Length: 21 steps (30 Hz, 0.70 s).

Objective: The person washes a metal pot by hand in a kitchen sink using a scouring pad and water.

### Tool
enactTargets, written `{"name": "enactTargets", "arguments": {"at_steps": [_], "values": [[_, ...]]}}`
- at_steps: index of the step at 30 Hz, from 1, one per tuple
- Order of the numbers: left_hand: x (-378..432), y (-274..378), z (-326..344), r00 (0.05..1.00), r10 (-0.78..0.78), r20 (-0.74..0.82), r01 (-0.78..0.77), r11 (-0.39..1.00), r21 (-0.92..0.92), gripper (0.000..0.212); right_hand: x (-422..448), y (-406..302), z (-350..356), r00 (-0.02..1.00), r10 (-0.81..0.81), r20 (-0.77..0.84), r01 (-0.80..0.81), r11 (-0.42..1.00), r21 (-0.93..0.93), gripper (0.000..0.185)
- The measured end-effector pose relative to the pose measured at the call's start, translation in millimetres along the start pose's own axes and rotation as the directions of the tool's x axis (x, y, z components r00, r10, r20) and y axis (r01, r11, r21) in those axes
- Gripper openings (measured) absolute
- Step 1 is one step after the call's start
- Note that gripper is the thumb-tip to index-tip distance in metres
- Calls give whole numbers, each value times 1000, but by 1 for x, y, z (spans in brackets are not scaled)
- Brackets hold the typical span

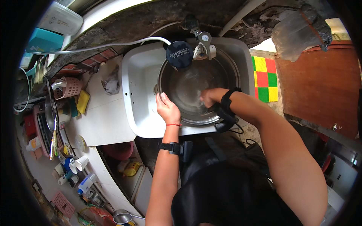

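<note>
A large round metal basin [198, 121] sits in the white sink [142, 73], towards its right side. My left hand [169, 109] grips the basin's left rim, with the thumb at the edge and a red cord on the wrist. Inside the basin is my right hand [209, 96], near the lower right of its floor. That hand is blurred, so whether it holds anything cannot be made out. Over the basin's far side hangs a faucet [201, 51] with a round black YANGZI unit [179, 54] joined to it.
Left on the white counter [110, 118] are a crumpled plastic bag [111, 82], a yellow sponge [83, 101] and a pink perforated basket [70, 88]. A white cable [113, 44] runs to the faucet unit. Right of the sink lie a coloured mat [265, 79] and a reddish-brown board [316, 87].
</note>
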<state>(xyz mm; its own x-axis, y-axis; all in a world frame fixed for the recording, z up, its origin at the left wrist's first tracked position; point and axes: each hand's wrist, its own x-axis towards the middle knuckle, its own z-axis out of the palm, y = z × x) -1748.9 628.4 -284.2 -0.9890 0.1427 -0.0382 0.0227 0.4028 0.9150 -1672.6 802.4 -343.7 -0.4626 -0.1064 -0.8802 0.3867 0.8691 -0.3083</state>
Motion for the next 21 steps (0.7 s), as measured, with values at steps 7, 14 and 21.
{"name": "enactTargets", "arguments": {"at_steps": [7,14,21], "values": [[1,-4,-1,1000,21,-6,-20,997,73,33,12,-94,-23,949,-122,-292,301,629,717,54],[-1,2,-1,1000,14,4,-14,996,87,30,-14,-61,-20,965,-190,181,100,904,416,34],[-2,-2,-1,1000,2,-17,0,996,89,35,-11,-78,-17,982,-158,-106,188,720,668,18]]}}
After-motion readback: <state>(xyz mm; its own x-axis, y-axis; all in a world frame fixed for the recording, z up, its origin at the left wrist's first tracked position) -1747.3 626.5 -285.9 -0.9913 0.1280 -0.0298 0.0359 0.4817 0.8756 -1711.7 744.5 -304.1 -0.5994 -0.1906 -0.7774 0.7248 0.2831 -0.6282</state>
